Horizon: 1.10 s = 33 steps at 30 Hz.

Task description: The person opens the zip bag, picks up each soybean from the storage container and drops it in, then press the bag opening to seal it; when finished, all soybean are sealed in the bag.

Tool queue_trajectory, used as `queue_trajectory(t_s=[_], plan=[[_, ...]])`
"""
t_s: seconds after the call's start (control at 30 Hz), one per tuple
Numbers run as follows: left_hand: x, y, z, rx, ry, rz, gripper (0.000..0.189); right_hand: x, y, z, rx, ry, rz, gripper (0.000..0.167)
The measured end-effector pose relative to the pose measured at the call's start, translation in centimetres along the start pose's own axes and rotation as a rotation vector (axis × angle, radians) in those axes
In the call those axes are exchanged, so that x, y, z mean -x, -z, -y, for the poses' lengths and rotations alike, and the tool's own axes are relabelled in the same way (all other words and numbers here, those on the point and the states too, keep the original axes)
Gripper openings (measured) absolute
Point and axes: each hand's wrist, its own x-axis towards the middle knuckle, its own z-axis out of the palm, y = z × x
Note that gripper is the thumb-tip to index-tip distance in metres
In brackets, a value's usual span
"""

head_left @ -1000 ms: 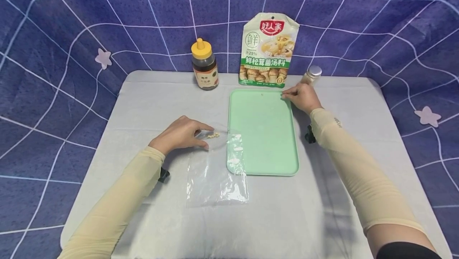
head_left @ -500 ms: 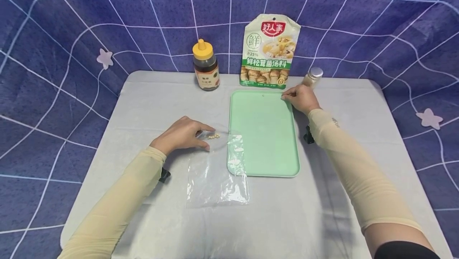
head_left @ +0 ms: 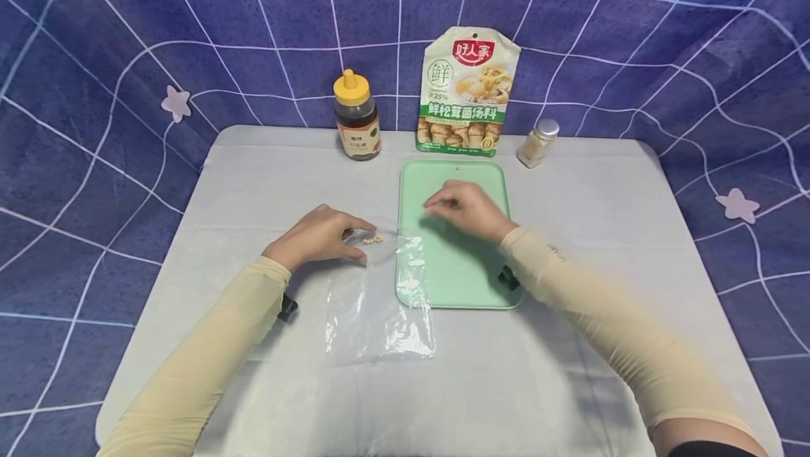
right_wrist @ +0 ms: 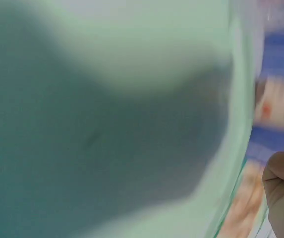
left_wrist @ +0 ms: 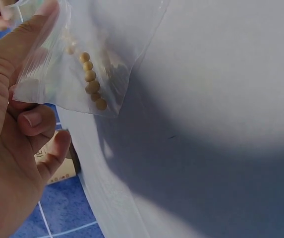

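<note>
My left hand (head_left: 316, 235) holds the mouth of a clear plastic bag (head_left: 380, 316), its thumb and index finger spread apart there. Several small round tan beads (left_wrist: 89, 76) lie in the bag's corner, close to those fingers. The bag lies flat on the table, one side overlapping a light green tray (head_left: 468, 288). Over the tray's upper half hovers my right hand (head_left: 471, 211), thumb and fingertips drawn together toward the bag. Whether anything small is between those fingertips is hidden. The right wrist view is blurred, with only curled fingers (right_wrist: 283, 168) at its right edge.
Behind the tray a mushroom soup seasoning pouch (head_left: 468, 95) leans on the blue cloth backdrop. A dark bottle with a yellow cap (head_left: 357, 119) stands to its left. A small silver-lidded jar (head_left: 536, 144) is at the right. All rest on a white-covered table (head_left: 253, 183).
My right hand has left the tray's upper right corner and moved left and nearer over the tray, uncovering the small jar. The left hand stays at the bag mouth.
</note>
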Motion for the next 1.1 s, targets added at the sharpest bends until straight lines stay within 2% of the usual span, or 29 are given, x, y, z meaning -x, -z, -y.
queue_trajectory(t_s=[0.13,0.3,0.47,0.6,0.8,0.93,1.1], plan=[[-0.3,0.0,0.0,-0.008,-0.014,0.005,0.064,-0.3,-2.5,3.1,-0.052,0.066,0.085,0.011],[-0.5,0.2,0.0,0.001,-0.048,-0.007,0.064,-1.3,-4.2,4.8,-0.040,0.104,0.139,0.009],[-0.7,0.3,-0.2,-0.010,-0.068,-0.004,0.064,-1.8,-4.6,5.1,-0.006,0.093,0.154,0.010],[-0.8,0.5,-0.2,-0.014,-0.067,-0.007,0.065,-2.0,-3.6,4.9,-0.025,0.065,0.110,0.011],[-0.5,0.3,-0.1,-0.025,-0.047,0.005,0.064,-1.6,-2.2,2.9,-0.020,0.004,0.024,0.013],[-0.2,0.2,0.0,-0.021,-0.038,0.003,0.062,-0.9,-1.2,0.0,0.012,-0.077,-0.013,0.014],[-0.2,0.0,-0.1,-0.022,-0.036,-0.002,0.061,-0.8,1.0,-3.9,0.097,-0.221,-0.088,0.015]])
